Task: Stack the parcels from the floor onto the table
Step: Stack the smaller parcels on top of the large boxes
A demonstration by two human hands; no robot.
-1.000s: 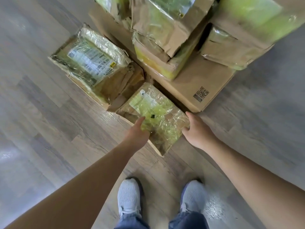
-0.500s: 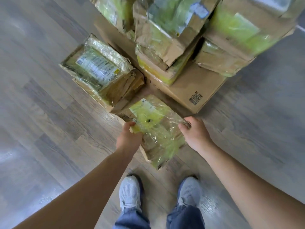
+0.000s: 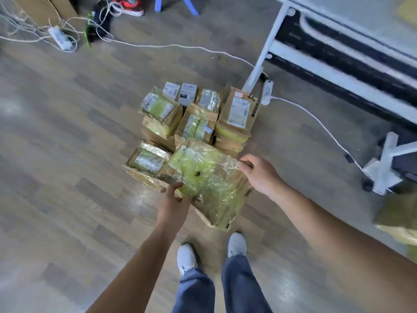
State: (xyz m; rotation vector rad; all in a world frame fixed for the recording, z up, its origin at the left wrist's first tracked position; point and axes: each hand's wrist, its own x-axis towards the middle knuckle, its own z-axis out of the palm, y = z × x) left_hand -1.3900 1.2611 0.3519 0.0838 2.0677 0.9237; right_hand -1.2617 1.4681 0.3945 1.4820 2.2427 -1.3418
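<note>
Grey wood-plank floor (image 3: pixel 67 177) under everything, and a flat brown parcel (image 3: pixel 207 184) wrapped in crinkly yellow-green tape is held up off it, just ahead of the white sneakers (image 3: pixel 186 256). The left hand (image 3: pixel 173 206) clamps its near-left edge, thumb on top, while the right hand (image 3: pixel 259 175) has fingers curled round the far-right corner. Right behind sits the pile of taped parcels (image 3: pixel 196 118), one more labelled parcel (image 3: pixel 146 160) lying at its left, and a white table leg (image 3: pixel 266 50) plus power strip (image 3: pixel 267 92) by its far-right corner.
</note>
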